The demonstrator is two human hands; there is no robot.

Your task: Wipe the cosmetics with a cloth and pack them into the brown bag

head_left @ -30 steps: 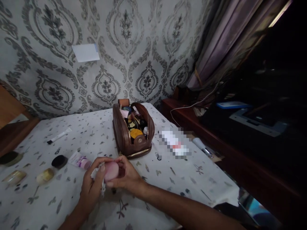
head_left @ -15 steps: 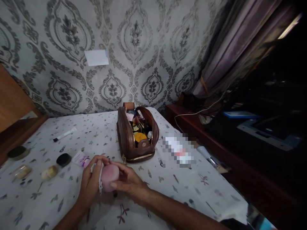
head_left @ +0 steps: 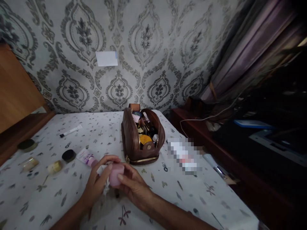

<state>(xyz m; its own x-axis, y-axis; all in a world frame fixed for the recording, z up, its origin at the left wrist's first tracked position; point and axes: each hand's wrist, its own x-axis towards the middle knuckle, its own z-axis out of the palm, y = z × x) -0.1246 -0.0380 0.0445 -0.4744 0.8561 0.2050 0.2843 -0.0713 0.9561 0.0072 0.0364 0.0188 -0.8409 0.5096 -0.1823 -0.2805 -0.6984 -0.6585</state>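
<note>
Over the near part of the table, a round pink jar (head_left: pixel 116 175) is held up between both hands. My left hand (head_left: pixel 96 180) is closed around its left side, with a crumpled white cloth or wipe (head_left: pixel 106 187) pressed between palm and jar. From the right, my right hand (head_left: pixel 135 183) grips the jar, thumb on its front face. Just beyond my left fingers lies a white and purple squeeze tube (head_left: pixel 86 157). A brown makeup bag (head_left: pixel 130 139) stands unzipped behind the hands, filled with cosmetics, including a round yellow item (head_left: pixel 145 140).
On the left lie a black-lidded jar (head_left: pixel 68 155), two small yellowish jars, a dark round lid (head_left: pixel 27 145) and a thin white tube (head_left: pixel 71 131). A blurred-out white item (head_left: pixel 183 156) and a brush (head_left: pixel 214 164) are to the right. The patterned wall (head_left: pixel 120 73) rises behind.
The view has shifted a little, so everything appears farther right. Both hands still hold the pink jar, which is turned slightly, with the white cloth against it.
</note>
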